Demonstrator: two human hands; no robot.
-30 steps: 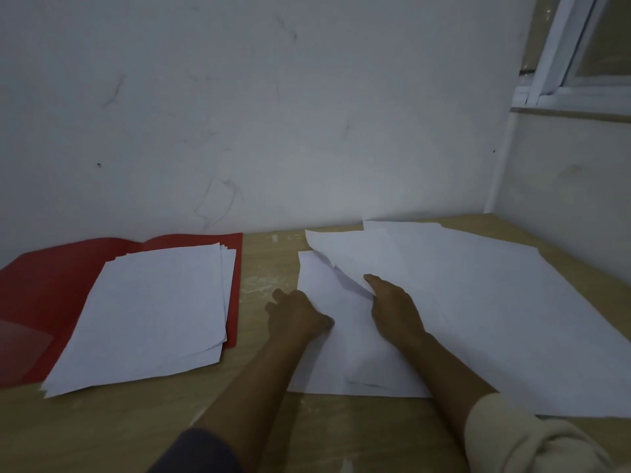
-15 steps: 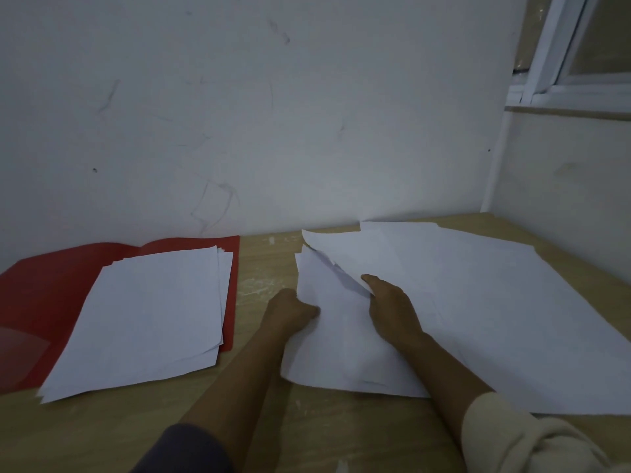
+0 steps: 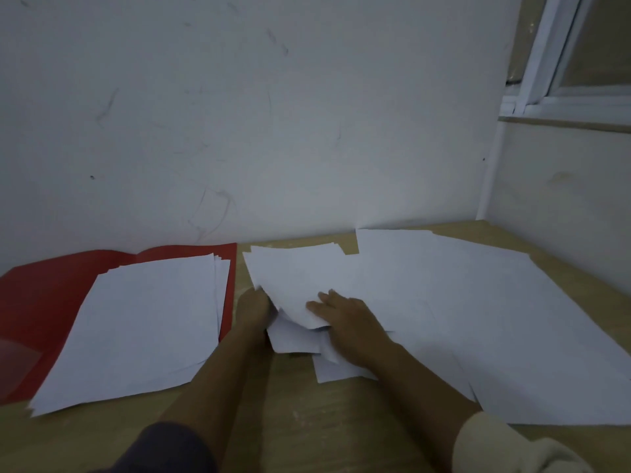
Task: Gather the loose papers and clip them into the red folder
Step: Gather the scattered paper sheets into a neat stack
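papers (image 3: 444,302): matt white paper | table (image 3: 307,421): pale wood grain | folder (image 3: 41,295): red

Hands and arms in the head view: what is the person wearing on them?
The left hand and the right hand are bare: no gloves, and no ring or watch that I can see. The left sleeve is dark grey, the right sleeve cream and thick. Both forearms are uncovered.

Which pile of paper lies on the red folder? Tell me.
The left pile, resting on the open red folder; the other sheets lie on bare table.
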